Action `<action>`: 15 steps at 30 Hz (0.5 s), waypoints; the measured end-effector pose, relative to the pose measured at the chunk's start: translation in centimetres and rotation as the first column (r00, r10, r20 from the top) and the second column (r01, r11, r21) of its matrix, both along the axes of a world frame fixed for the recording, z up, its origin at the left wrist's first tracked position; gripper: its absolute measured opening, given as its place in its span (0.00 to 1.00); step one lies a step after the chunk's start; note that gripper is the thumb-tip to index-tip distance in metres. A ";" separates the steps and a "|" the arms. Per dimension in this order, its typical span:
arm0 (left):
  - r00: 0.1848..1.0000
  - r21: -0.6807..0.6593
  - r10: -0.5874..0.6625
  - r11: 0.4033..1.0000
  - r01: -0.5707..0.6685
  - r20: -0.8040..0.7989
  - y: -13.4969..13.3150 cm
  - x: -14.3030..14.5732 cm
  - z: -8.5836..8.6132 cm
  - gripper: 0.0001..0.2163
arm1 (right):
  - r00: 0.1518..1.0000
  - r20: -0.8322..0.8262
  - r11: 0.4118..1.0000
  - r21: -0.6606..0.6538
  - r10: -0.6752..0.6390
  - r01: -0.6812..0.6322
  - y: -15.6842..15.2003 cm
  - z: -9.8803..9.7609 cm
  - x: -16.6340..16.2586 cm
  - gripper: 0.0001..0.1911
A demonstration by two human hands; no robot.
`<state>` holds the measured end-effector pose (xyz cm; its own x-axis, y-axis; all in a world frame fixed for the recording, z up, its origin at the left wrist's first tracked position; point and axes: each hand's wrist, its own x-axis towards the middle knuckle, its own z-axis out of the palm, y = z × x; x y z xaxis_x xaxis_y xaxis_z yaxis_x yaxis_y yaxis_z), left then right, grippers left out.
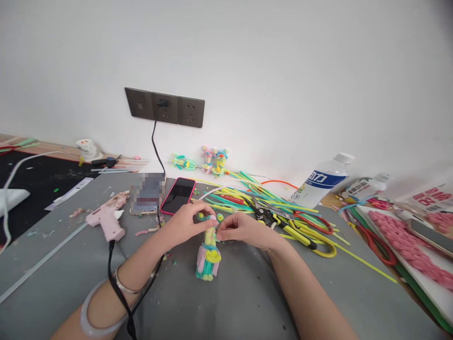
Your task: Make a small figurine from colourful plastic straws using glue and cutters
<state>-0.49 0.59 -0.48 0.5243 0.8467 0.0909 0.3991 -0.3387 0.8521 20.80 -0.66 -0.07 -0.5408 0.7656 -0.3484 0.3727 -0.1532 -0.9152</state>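
Observation:
A small pastel figure [208, 257] made of rolled coloured strips stands on the grey mat [230, 302]. My left hand [186, 222] pinches its top from the left, fingers closed on the little rolled coils there. From the right, my right hand [244, 230] pinches the same top part with thumb and forefinger. Both hands touch the figure's upper end; its skirt-like base rests on the mat.
A pink glue gun [108, 216] lies at the left, its black cord crossing my left wrist. A phone [178, 195] lies behind the hands. Coloured strips [247, 193], pliers and scissors [283, 221] lie at the right, with a water bottle [322, 182] and pink pieces on a tray [406, 245]. Finished figures [212, 160] stand by the wall.

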 end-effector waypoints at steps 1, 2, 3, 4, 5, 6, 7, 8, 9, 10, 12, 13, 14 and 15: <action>1.000 -0.001 0.001 1.000 -0.001 -0.001 0.0 0.0 0.0 0.10 | 1.000 0.004 1.000 0.004 0.001 -0.001 0.0 0.0 0.0 0.15; 1.000 -0.002 0.002 1.000 -0.002 -0.003 0.0 0.0 0.0 0.10 | 1.000 0.008 1.000 0.006 0.002 -0.002 0.0 0.0 0.0 0.14; 1.000 -0.003 0.004 1.000 -0.004 -0.004 0.0 0.0 0.1 0.10 | 1.000 0.010 1.000 0.005 0.002 -0.002 0.0 0.0 -0.1 0.14; 1.000 -0.004 0.005 1.000 -0.005 -0.006 0.0 0.0 0.1 0.10 | 1.000 0.014 1.000 0.005 0.000 0.000 0.0 0.0 -0.1 0.14; 1.000 -0.004 0.007 1.000 -0.007 -0.010 0.0 0.0 0.1 0.10 | 1.000 0.021 1.000 0.004 0.000 0.000 0.0 0.1 0.0 0.14; 1.000 -0.005 0.009 1.000 -0.009 -0.014 0.0 0.1 0.1 0.09 | 1.000 0.030 1.000 0.007 0.004 -0.004 0.0 0.2 0.0 0.14; 1.000 -0.005 0.012 1.000 -0.012 -0.019 0.0 0.1 0.2 0.09 | 0.999 0.041 1.000 0.008 0.013 -0.014 0.0 0.3 0.1 0.13; 1.000 -0.005 0.014 1.000 -0.014 -0.027 0.0 0.1 0.2 0.09 | 0.998 0.054 1.000 0.009 0.028 -0.029 0.0 0.3 0.2 0.13; 0.999 -0.001 0.017 1.000 -0.017 -0.040 0.0 0.1 0.1 0.10 | 0.996 0.072 0.999 0.013 0.045 -0.046 0.0 0.4 0.4 0.13; 0.998 0.007 0.021 1.000 -0.021 -0.060 0.0 0.1 0.1 0.10 | 0.994 0.094 0.998 0.018 0.057 -0.059 0.0 0.5 0.6 0.13; 0.993 0.038 0.034 0.999 -0.029 -0.117 0.1 0.0 0.0 0.11 | 0.987 0.152 0.998 0.028 0.053 -0.058 0.0 0.6 0.9 0.12; 0.987 0.063 0.044 0.997 -0.035 -0.152 0.1 0.0 -0.1 0.12 | 0.982 0.185 0.998 0.036 0.039 -0.046 0.0 0.5 1.0 0.12; 0.983 0.087 0.053 0.995 -0.038 -0.173 0.2 -0.1 -0.2 0.13 | 0.976 0.215 0.998 0.045 0.021 -0.032 -0.1 0.5 1.1 0.11; 0.979 0.115 0.068 0.992 -0.047 -0.192 0.3 -0.1 -0.4 0.13 | 0.971 0.240 0.998 0.055 0.003 -0.017 -0.2 0.4 1.2 0.10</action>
